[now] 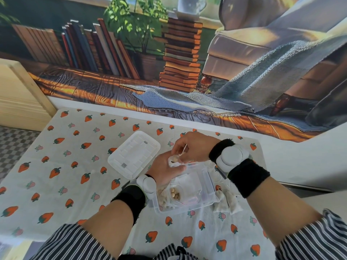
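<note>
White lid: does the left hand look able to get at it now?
Probably, for reach: the white lid lies just beside the left hand with nothing between. But that hand's grip is on a small pouch, which it would need to release first.

No readable writing (anywhere in view)

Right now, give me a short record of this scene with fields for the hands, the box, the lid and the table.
Left hand: holds a small white pouch
Right hand: pinches the pouch's string
Box: clear plastic, open, under both hands, pale round bits inside
Lid: lies on the cloth left of the box
Table: strawberry-print cloth
</note>
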A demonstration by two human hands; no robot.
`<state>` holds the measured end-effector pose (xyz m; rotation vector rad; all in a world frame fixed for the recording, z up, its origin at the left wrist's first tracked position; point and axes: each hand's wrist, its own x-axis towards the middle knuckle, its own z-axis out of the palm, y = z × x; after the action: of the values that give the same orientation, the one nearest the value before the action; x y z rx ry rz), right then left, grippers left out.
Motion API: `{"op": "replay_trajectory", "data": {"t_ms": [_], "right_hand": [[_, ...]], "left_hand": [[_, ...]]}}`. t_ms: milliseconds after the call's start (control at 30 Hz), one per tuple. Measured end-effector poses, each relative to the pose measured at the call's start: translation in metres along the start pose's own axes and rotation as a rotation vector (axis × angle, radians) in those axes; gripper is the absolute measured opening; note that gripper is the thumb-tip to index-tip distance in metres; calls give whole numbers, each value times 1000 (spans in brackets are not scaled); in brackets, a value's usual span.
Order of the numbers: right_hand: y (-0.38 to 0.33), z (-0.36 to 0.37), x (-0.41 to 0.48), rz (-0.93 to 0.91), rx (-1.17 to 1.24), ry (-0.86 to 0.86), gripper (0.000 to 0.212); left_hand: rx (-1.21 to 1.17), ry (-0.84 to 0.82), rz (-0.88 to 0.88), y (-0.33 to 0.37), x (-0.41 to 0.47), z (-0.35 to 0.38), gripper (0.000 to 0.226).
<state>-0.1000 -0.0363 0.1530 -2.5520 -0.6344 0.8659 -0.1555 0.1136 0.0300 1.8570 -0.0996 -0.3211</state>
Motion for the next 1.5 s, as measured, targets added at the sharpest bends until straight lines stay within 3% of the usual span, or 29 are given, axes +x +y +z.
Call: {"op": "replay_trajectory", "data": {"t_ms": [133, 600, 767, 933, 1067, 1200, 1300, 1500], "right_hand": [[-1, 0, -1, 1, 7, 27, 24], [-5, 0, -7, -65, 27, 108, 10], [-5, 4, -6, -112, -43, 133, 18], [-1, 3, -7, -119, -78, 138, 26], [5, 0, -9, -131, -80, 186, 21], [6, 1, -12, -116, -140, 101, 18], [5, 7, -12, -117, -186, 96, 18], [4, 8, -13, -161, -58, 134, 14]], "left_hand": [[-8, -2, 4, 3, -1, 1, 33], [-3, 3, -28, 5, 0, 3, 28], [-12, 30, -66, 8, 1, 5, 19], [-1, 20, -72, 8, 3, 5, 30], [1, 22, -25, 8, 1, 6, 25], [-2, 19, -16, 7, 3, 8, 33], [-35, 22, 2, 10, 3, 8, 26], [-68, 22, -14, 8, 1, 8, 28]]}}
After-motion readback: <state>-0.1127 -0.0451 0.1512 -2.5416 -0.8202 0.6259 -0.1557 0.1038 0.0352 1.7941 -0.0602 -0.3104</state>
